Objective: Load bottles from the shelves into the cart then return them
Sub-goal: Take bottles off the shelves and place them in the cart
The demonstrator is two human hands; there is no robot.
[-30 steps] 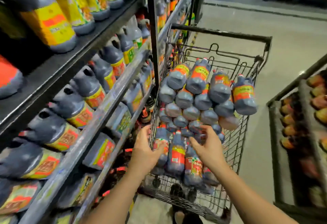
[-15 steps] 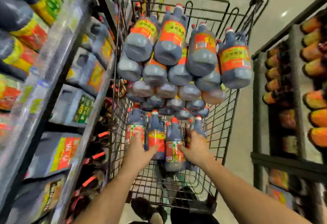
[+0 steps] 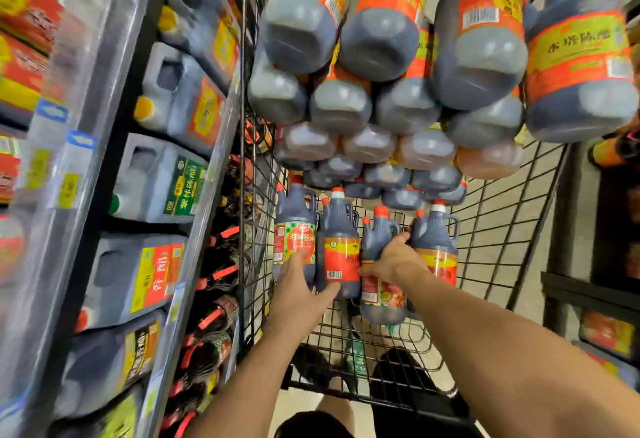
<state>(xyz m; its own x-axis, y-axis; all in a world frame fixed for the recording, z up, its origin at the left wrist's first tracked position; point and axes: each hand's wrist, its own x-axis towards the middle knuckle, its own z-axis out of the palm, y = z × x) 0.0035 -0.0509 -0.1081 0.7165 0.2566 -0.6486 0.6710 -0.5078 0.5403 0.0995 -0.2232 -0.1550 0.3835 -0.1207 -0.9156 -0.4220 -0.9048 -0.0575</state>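
Four small bottles (image 3: pixel 341 250) sat in a row in the cart (image 3: pixel 502 230), near a stack of larger bottles (image 3: pixel 381 39). Our right hand (image 3: pixel 393 263) gripped the third bottle (image 3: pixel 382 299); our left hand (image 3: pixel 298 287) lay on the leftmost bottle (image 3: pixel 294 230), and we could not tell whether it gripped

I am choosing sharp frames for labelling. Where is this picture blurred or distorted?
Head view: motion blur smears the shelves on the left; the upright bottles in the cart are fairly sharp; the wide-angle lens swells the stacked bottles at the top and bends the cart's wires.
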